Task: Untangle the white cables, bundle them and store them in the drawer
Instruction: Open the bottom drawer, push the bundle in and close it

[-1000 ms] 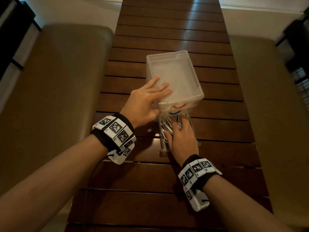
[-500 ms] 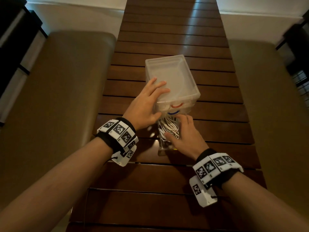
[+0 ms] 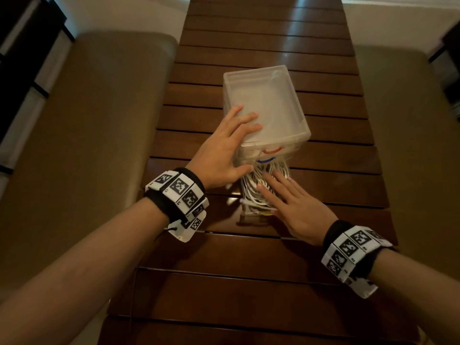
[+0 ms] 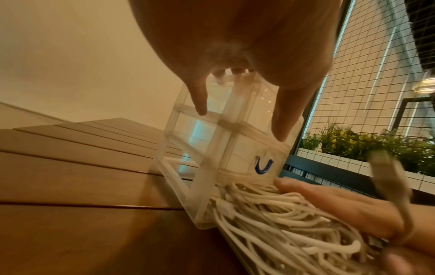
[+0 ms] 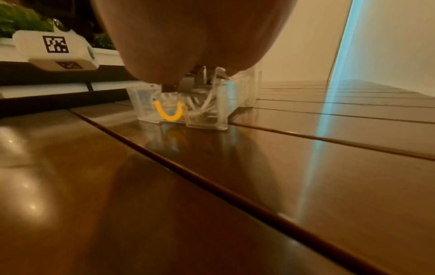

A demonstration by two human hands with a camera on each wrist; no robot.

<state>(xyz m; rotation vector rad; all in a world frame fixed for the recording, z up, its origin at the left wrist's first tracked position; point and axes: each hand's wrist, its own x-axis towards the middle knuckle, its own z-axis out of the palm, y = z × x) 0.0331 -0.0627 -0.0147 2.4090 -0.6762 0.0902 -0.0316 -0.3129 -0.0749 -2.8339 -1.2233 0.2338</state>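
A translucent plastic drawer unit stands on the slatted wooden table. Its bottom drawer, the one with a yellow handle, is pulled out toward me. White cables lie heaped inside it, seen up close in the left wrist view. My right hand lies flat on the heap, fingers straight. My left hand rests on the unit's near left corner, with its fingers spread on the top and its thumb against the front. The drawers above have a red handle and a blue handle.
Padded benches run along the table on the left and the right. A wire mesh fence with green plants stands beyond the right side. Bare table lies between the drawer and me.
My right hand has drawn back out of the drawer's depth and flattened on top of the cables, its wrist swinging right. My left hand stays on the unit.
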